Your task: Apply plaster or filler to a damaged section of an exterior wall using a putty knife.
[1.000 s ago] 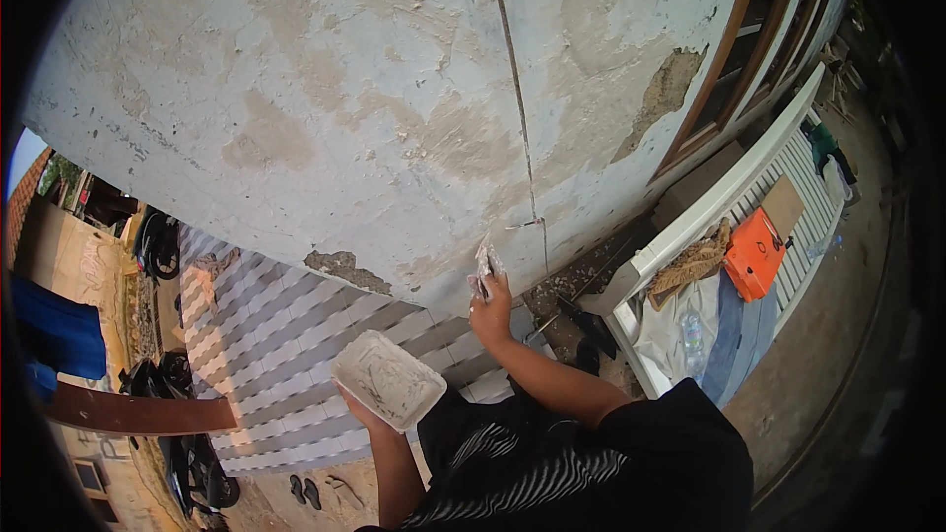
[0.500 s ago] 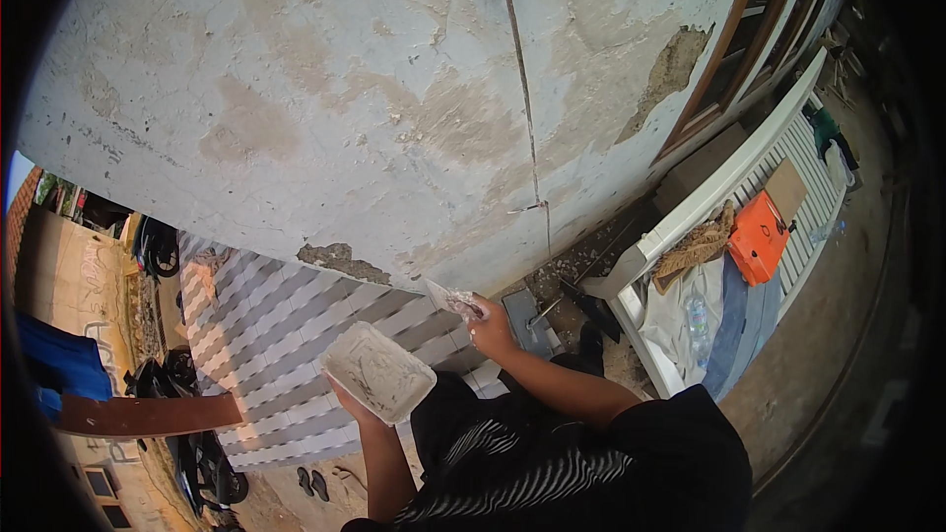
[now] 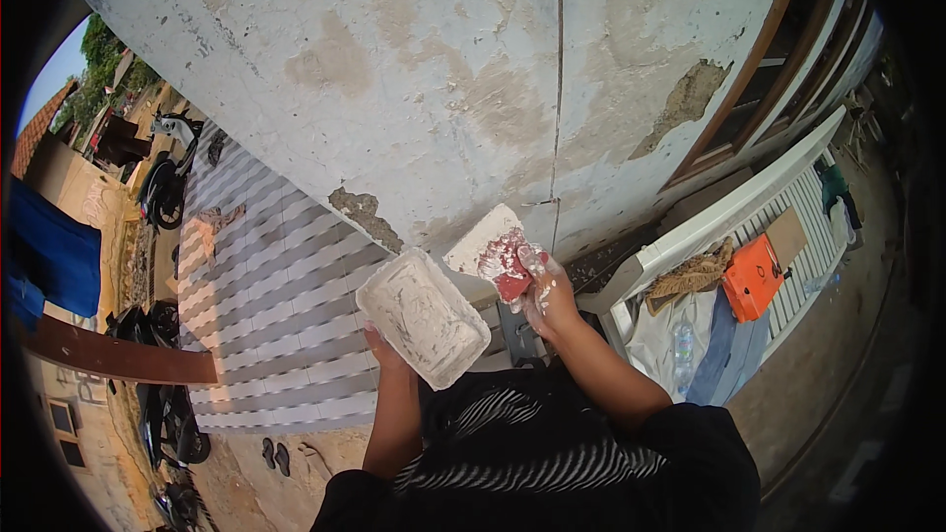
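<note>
My left hand [image 3: 386,347] grips a rectangular plastic tub [image 3: 426,318] by its left side; whitish putty is smeared over its inside, and most of my fingers are hidden beneath it. In my right hand [image 3: 548,298] is a putty scraper [image 3: 501,254] with a red back and a pale, putty-coated blade, held just right of the tub and apart from it. White putty speckles my right fingers. Ahead of both hands rises a pale wall [image 3: 434,108] with beige patches, and bare mortar shows at its lower corner.
To the right stands a white slatted bench-like frame [image 3: 729,197] bearing an orange bag [image 3: 754,276], a plastic bottle [image 3: 683,355] and cloths. A striped tiled floor [image 3: 286,335] spreads left, with parked motorcycles [image 3: 168,182] beyond it. Sandals [image 3: 276,455] lie near the lower left.
The scraper has turned so its red back shows, and my right hand has moved right and up in view. The tub has shifted right and up. The whole view has swung.
</note>
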A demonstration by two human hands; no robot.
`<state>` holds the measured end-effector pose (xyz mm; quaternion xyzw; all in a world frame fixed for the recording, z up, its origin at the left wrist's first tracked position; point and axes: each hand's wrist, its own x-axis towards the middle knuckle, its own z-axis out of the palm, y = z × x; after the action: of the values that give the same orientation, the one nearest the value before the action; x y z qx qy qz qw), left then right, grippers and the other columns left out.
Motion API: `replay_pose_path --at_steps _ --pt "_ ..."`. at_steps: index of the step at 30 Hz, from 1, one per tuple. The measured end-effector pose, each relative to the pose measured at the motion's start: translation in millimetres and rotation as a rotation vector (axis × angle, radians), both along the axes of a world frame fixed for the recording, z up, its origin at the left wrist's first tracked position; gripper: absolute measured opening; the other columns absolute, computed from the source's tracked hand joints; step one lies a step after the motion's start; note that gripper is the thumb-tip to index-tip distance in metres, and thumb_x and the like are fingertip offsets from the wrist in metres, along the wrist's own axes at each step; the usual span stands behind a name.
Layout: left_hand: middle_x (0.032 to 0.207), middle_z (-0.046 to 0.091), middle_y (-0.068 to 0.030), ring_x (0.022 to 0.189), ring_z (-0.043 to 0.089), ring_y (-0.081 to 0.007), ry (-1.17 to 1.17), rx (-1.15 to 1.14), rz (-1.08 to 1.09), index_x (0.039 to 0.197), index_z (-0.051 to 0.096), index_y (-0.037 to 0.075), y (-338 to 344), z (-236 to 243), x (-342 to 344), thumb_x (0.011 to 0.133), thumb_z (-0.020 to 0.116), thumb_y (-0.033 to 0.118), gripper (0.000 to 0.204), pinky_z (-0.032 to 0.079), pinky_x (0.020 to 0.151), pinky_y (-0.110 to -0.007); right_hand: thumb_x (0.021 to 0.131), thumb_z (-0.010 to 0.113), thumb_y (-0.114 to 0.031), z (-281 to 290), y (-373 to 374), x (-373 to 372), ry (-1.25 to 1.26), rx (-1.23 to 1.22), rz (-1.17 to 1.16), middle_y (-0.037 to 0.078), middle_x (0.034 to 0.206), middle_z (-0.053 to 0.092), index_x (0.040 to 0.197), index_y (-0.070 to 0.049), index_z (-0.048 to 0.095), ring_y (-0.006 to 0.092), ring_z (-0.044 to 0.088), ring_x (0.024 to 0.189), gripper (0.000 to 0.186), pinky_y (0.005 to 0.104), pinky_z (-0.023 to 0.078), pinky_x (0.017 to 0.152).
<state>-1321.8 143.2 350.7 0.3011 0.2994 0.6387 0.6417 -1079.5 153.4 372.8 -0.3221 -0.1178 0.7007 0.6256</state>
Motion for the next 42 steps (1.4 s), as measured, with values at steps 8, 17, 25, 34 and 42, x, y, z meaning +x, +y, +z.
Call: replay_pose_path --at_steps 8,17,25,34,42 --pt "0.141 0.035 -0.0175 0.129 0.038 -0.033 -0.113 0.224 -0.004 0.144 0.021 0.006 15 47 39 0.067 0.065 0.06 0.104 0.036 0.105 -0.049 0.089 0.063 -0.008 58 -23 12 -0.447 0.287 0.054 0.008 0.093 0.063 0.116 0.001 0.047 0.0112 0.061 0.068 0.033 0.025 0.048 0.05" --pt "0.14 0.034 -0.0177 0.129 0.038 -0.0347 -0.111 0.28 0.035 0.146 0.016 0.009 23 72 56 0.065 0.065 0.051 0.104 0.036 0.106 -0.049 0.091 0.06 -0.009 64 -31 15 -0.657 0.332 0.0 0.005 0.101 0.062 0.115 0.001 0.05 0.0101 0.058 0.092 0.028 0.027 0.047 0.082" --pt "0.141 0.034 -0.0164 0.129 0.039 -0.0334 -0.074 0.214 0.083 0.145 0.018 0.01 16 53 51 0.066 0.063 0.051 0.1 0.037 0.105 -0.049 0.092 0.059 -0.011 43 -21 -10 -0.598 0.345 -0.063 0.007 0.098 0.063 0.117 0.004 0.049 0.0077 0.057 0.081 0.03 0.0232 0.049 0.062" --pt "0.145 0.031 -0.0143 0.132 0.034 -0.0346 0.073 0.415 0.13 0.146 0.018 0.011 30 28 39 0.077 0.055 0.053 0.089 0.032 0.107 -0.05 0.094 0.055 -0.011 34 -22 -28 -0.241 0.156 0.058 0.006 0.103 0.062 0.119 -0.002 0.046 0.0101 0.061 0.088 0.028 0.0245 0.052 0.063" --pt "0.144 0.033 -0.0146 0.131 0.036 -0.0341 0.015 0.371 0.199 0.145 0.02 0.009 25 47 52 0.078 0.054 0.054 0.088 0.033 0.107 -0.05 0.094 0.055 -0.015 29 -28 -37 -0.145 0.122 0.066 0.006 0.104 0.061 0.117 -0.003 0.047 0.0112 0.062 0.087 0.026 0.0252 0.055 0.061"
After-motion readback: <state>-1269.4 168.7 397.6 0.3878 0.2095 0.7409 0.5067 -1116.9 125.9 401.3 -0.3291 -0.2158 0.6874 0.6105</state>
